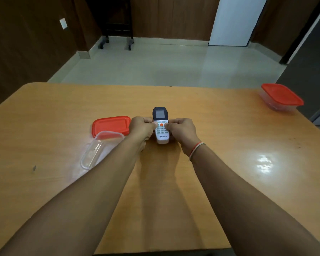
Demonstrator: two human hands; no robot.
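Note:
A white remote control (161,126) with a dark screen end and an orange button lies lengthwise at the middle of the wooden table (229,145). My left hand (141,129) grips its left side and my right hand (181,131) grips its right side, thumbs on the keypad. The remote's lower sides are hidden by my fingers. A red-and-white thread circles my right wrist.
Just left of my left hand lie a red lid (110,126) and an open clear plastic container (100,148). A closed clear box with a red lid (282,97) stands at the far right corner. Beyond the table's far edge is tiled floor.

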